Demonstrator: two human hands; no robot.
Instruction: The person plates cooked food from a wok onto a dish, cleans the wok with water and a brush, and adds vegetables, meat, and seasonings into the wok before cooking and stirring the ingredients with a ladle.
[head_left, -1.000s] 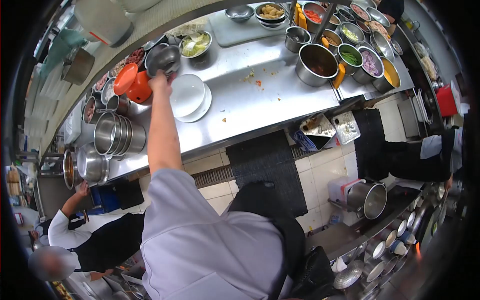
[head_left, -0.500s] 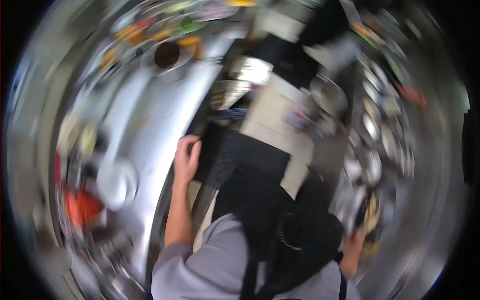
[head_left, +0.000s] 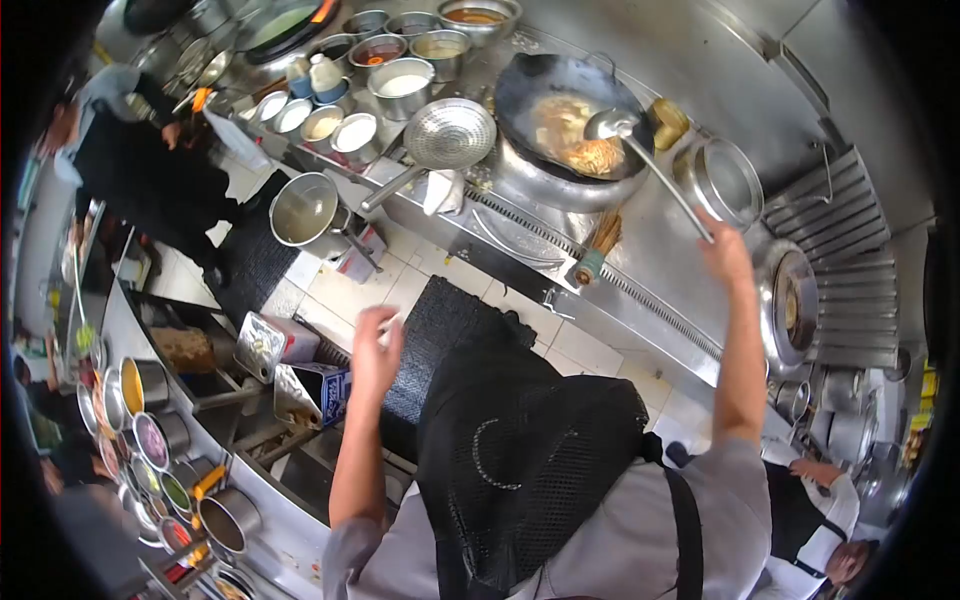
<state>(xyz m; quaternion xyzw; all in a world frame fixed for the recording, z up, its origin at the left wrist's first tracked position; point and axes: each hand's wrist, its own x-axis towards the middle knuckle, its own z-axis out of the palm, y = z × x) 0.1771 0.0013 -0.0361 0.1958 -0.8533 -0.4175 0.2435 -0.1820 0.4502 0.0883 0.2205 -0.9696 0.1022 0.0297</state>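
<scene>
My right hand [head_left: 727,252] is closed around the end of a long-handled ladle [head_left: 665,180]. The ladle's bowl is over the right side of a black wok [head_left: 515,105], by the food [head_left: 590,155], a pale and orange-brown mix with steam rising off it. The wok rests on a round steel burner ring [head_left: 560,185]. My left hand [head_left: 376,350] hangs in the air over the floor mat, fingers curled and slightly blurred. A small pale bit shows at its fingertips, too unclear to name.
A perforated strainer [head_left: 450,135] lies left of the wok near several seasoning pots [head_left: 402,88]. A bamboo brush [head_left: 600,250] is at the stove front, and a lidded pan [head_left: 785,300] at right. A pot [head_left: 305,210] juts out over the aisle. Co-workers stand at far left [head_left: 140,160] and lower right [head_left: 810,500].
My view has turned from blurred counters to the stove. My left hand has left the steel counter edge; my right hand, earlier low at the right, now holds the ladle at the wok.
</scene>
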